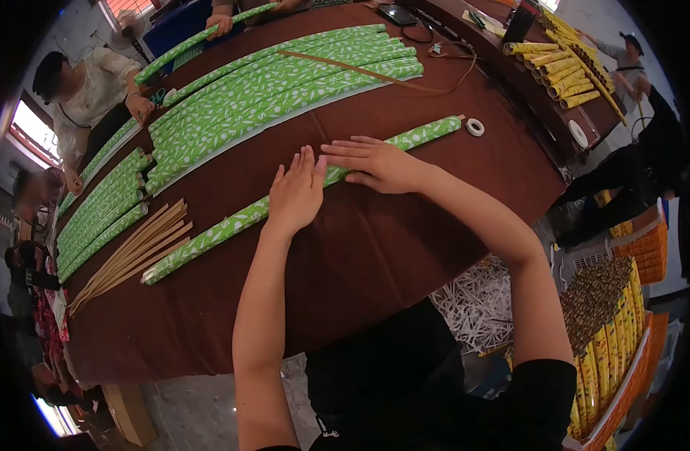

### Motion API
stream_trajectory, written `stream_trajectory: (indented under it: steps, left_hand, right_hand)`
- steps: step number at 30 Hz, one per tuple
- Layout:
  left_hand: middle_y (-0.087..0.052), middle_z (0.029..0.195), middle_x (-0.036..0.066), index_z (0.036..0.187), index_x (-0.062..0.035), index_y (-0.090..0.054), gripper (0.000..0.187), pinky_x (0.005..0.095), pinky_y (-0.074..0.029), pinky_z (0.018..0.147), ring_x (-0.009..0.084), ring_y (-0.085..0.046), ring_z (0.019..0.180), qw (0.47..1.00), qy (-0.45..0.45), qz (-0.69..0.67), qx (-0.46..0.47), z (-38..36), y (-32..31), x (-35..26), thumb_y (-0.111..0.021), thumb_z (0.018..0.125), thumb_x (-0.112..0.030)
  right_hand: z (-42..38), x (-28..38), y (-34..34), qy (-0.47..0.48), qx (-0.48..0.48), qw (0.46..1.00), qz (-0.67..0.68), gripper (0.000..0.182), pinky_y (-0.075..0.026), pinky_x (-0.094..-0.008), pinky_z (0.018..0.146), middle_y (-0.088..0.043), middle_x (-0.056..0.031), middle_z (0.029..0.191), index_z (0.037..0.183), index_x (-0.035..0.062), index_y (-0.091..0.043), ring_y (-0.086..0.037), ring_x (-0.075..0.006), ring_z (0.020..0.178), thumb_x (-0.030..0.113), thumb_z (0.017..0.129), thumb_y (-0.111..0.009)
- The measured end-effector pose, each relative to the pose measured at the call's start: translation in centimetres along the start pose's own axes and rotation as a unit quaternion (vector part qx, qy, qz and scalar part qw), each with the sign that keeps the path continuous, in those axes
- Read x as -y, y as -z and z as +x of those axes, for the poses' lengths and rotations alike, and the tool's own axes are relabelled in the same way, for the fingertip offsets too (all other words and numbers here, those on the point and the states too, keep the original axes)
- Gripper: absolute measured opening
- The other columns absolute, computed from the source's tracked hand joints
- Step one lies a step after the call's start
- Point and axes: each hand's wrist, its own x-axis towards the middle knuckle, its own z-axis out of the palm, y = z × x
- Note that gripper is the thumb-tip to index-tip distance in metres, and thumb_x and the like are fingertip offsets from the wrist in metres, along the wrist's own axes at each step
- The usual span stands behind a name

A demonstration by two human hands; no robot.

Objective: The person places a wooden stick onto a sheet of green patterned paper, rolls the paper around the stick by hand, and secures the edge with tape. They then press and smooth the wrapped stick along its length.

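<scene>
A long green wrapping-paper roll (236, 220) with a white pattern lies slantwise across the brown table in front of me. My left hand (298, 189) rests on the middle of the roll, its fingers stretched out and pointing away from me. Beside it my right hand (381, 165) lies flat across the roll, fingers extended to the left, close to the left fingertips. Both palms hide part of the roll. Just past its right end sits a small roll of white tape (475, 127). Near the left end lies a bundle of thin tan strips (138, 248).
Many green rolls (270, 94) lie side by side at the back, with a brown strip (360, 70) across them. More rolls (103, 209) lie at the left, where a person (97, 90) sits. Yellow rolls (559, 71) lie far right; a crate of yellow tubes (604, 361) stands lower right.
</scene>
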Motion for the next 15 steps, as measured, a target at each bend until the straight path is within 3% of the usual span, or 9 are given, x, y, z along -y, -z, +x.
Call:
stream_trajectory:
  steps: [7,9,12,15]
  left_hand:
    - [-0.036,0.149,0.016,0.145,0.0003,-0.033,0.063,0.0382,-0.027,0.113,0.0285,-0.035,0.138,0.994,0.045,-0.093,0.029,-0.1,1.6,-0.1,-0.02,0.102,-0.044]
    - [-0.039,0.147,0.017,0.143,0.0,-0.037,0.062,0.0366,-0.031,0.11,0.0301,-0.038,0.135,0.98,0.095,-0.17,0.03,-0.3,2.5,-0.3,-0.022,0.102,-0.044]
    - [-0.04,0.146,0.018,0.141,0.0007,-0.04,0.061,0.0367,-0.034,0.108,0.0306,-0.04,0.134,0.973,0.077,-0.219,-0.001,-0.1,2.0,0.7,-0.025,0.102,-0.044]
    - [-0.041,0.146,0.019,0.141,0.0016,-0.039,0.059,0.0366,-0.035,0.108,0.0312,-0.04,0.134,0.986,0.067,-0.151,0.014,-0.1,1.8,0.6,-0.025,0.103,-0.041]
  right_hand:
    - [-0.1,-0.3,-0.5,0.033,0.018,0.998,-0.053,0.055,-0.032,-0.0459,0.11,-0.039,-0.0065,0.149,0.142,0.026,-0.044,-0.036,-0.0269,0.137,0.015,0.09,-0.058]
    - [-0.2,-0.4,-0.6,0.039,0.015,0.997,-0.059,0.055,-0.032,-0.0458,0.11,-0.038,-0.0069,0.149,0.141,0.0282,-0.045,-0.036,-0.0273,0.137,0.015,0.09,-0.058]
    - [-0.4,-0.5,-0.7,0.048,0.008,0.997,-0.054,0.054,-0.032,-0.0463,0.11,-0.037,-0.0054,0.151,0.141,0.0296,-0.046,-0.036,-0.0282,0.138,0.016,0.09,-0.058]
    - [-0.4,-0.6,-0.8,0.061,0.004,0.996,-0.07,0.053,-0.031,-0.0468,0.11,-0.035,-0.0043,0.152,0.141,0.0303,-0.046,-0.036,-0.0283,0.138,0.017,0.091,-0.057]
